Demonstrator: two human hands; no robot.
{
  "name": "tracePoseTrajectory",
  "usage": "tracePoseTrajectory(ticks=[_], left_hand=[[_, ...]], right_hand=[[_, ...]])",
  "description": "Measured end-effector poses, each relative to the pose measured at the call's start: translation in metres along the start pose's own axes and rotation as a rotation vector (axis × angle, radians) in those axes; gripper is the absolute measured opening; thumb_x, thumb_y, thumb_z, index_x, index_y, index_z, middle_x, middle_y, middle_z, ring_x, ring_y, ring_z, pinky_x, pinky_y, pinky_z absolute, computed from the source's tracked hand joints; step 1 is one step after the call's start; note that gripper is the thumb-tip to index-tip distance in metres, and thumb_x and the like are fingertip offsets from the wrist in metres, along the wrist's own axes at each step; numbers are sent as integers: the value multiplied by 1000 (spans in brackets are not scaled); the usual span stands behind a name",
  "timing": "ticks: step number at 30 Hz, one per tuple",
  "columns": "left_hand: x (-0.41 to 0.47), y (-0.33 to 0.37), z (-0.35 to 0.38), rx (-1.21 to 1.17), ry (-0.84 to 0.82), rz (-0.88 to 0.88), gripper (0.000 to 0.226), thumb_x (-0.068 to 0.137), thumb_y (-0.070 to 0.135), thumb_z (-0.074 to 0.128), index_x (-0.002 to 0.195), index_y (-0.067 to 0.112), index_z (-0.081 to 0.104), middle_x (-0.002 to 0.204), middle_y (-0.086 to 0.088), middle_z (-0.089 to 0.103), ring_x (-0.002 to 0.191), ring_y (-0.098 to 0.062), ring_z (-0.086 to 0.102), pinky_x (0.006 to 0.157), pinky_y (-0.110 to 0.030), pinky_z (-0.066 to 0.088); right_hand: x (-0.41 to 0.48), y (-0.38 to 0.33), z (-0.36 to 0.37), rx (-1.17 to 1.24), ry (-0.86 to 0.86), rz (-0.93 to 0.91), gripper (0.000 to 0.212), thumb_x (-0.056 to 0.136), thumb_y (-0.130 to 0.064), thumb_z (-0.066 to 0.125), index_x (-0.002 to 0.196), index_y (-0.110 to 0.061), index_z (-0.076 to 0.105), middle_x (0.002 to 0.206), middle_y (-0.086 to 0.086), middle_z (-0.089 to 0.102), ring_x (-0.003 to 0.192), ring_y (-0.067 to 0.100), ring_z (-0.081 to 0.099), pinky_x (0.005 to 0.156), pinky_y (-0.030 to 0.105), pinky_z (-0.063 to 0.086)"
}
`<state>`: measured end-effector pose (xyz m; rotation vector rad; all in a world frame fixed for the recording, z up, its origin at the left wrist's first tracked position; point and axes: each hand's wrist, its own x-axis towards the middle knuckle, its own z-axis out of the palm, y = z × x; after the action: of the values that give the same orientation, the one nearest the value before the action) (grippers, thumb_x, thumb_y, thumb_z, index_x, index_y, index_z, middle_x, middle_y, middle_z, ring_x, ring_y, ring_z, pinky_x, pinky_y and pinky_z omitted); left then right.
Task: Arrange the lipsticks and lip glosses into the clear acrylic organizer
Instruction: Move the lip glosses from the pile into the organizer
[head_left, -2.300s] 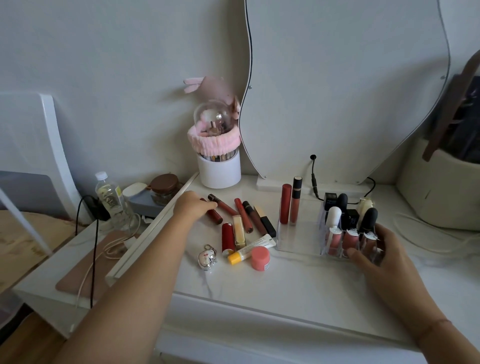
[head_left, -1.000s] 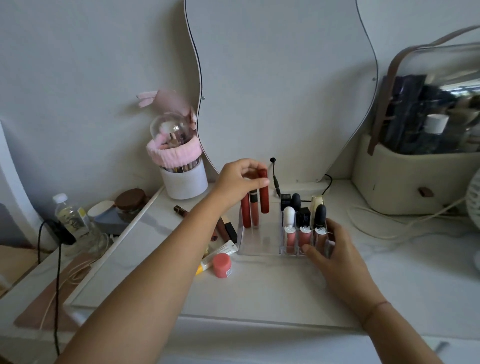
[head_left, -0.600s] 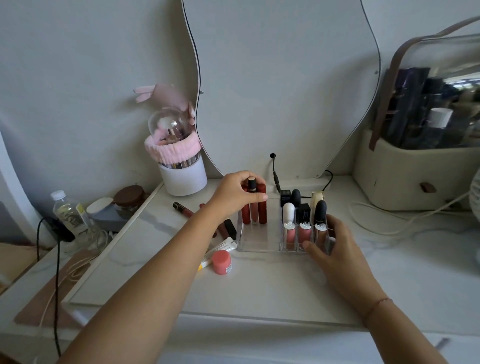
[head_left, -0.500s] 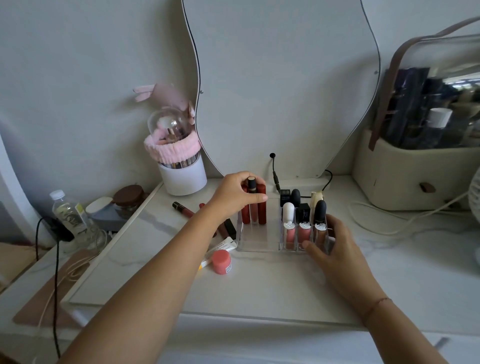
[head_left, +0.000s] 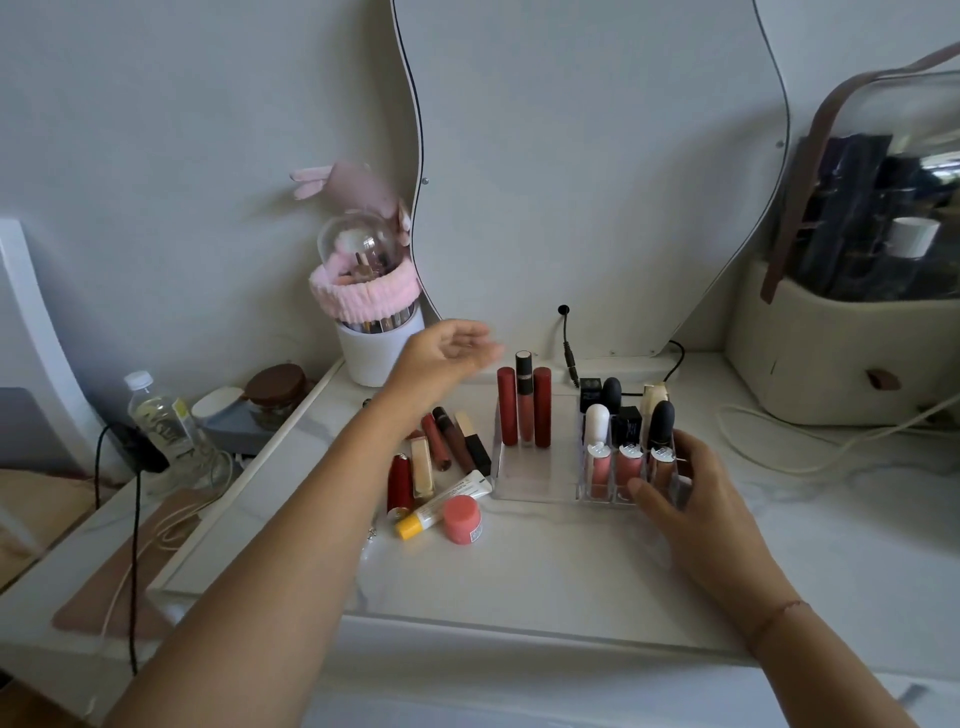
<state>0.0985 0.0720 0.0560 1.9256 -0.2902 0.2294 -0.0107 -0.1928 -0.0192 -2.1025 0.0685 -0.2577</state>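
Here, loose lip products (head_left: 454, 447) are lying on the white vanity top (head_left: 519, 582) just left of the clear acrylic organizer (head_left: 522, 478). Among them are a red lipstick (head_left: 400, 486), a yellow-capped tube (head_left: 441, 506) and a round pink pot (head_left: 461, 519) near the organizer's front left corner. Behind the organizer a wavy mirror (head_left: 597, 156) is standing against the wall, with a black cable (head_left: 567, 343) rising at its base. A white brush holder (head_left: 374, 358) wearing a pink headband (head_left: 363, 299) is standing behind and to the left, and a beige cosmetic case (head_left: 831, 364) is sitting well to the right. The left forearm is crossing over part of the loose pile.

The left hand (head_left: 447, 358), blurred, is hovering above and left of the organizer, fingers loosely spread and holding nothing. The right hand (head_left: 696, 509) is gripping the organizer's front right corner, thumb on the front wall and fingers curling round the side.

The organizer's left compartment is holding three upright tubes: two dark red tubes (head_left: 507, 413) flanking a black-capped gloss (head_left: 524, 410). Its right-hand grid is holding pink glosses (head_left: 600, 467) in front and darker lipsticks (head_left: 612, 395) behind.
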Motion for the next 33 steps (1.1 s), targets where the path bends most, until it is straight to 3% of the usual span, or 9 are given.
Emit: tracePoseTrajectory(ticks=[3,6,9,13,18,22,25,28,33], left_hand=[[0,-32,-39,49,272,-117,24,75,50,67,88,29,68,95,10,70,96,-11,64,81,-24,49],[-2,-70,-66,285,461,-333,26,82,38,60,81,13,66,83,-7,67,87,-29,63,74,-35,46],[-2,-88,-72,458,430,-497,34,80,45,61,72,12,58,74,-5,58,78,-30,58,71,-36,45],[7,-91,-63,562,406,-572,46,71,54,68,89,11,62,86,-3,58,80,-25,53,68,-33,40],[14,-89,-55,593,387,-621,44,66,42,77,90,8,63,89,-8,64,81,-28,60,62,-30,42],[17,-92,-57,615,461,-624,35,70,32,77,87,6,61,91,-12,65,75,-27,56,60,-30,41],[16,-100,-63,480,507,-575,29,72,28,75,88,4,67,91,-13,69,77,-28,60,65,-32,47],[15,-94,-71,126,559,-446,32,74,21,76,99,2,70,97,-11,70,86,-25,64,79,-33,51],[12,-27,-75,-291,449,-173,21,78,15,73,97,7,71,80,1,69,69,-8,62,60,-15,49]], right_hand=[[0,0,0,-3,-4,0,61,83,-32,67,136,-33,37,130,-2,54,115,18,55,100,44,44],[1,0,0,-8,-4,-4,61,83,-30,68,136,-31,38,130,-1,55,114,19,57,99,45,45],[2,1,1,-22,12,-10,61,82,-27,69,135,-29,40,126,0,58,110,18,58,94,39,46],[4,3,1,-25,14,-6,61,82,-26,70,135,-29,40,125,1,59,108,18,60,89,36,47],[5,8,3,-30,28,-7,61,81,-27,70,133,-34,40,122,-2,60,105,15,60,83,34,45],[6,10,4,-34,32,-7,61,81,-27,71,133,-34,40,121,0,60,103,15,61,81,32,45],[7,11,4,-45,39,-13,63,80,-27,71,134,-30,40,122,1,60,102,16,61,80,32,44],[6,11,4,-35,35,-14,62,80,-27,71,134,-31,40,121,1,61,102,16,61,80,31,44],[6,9,4,-19,34,-23,61,80,-27,71,133,-32,40,122,-1,60,101,13,60,80,30,43]])
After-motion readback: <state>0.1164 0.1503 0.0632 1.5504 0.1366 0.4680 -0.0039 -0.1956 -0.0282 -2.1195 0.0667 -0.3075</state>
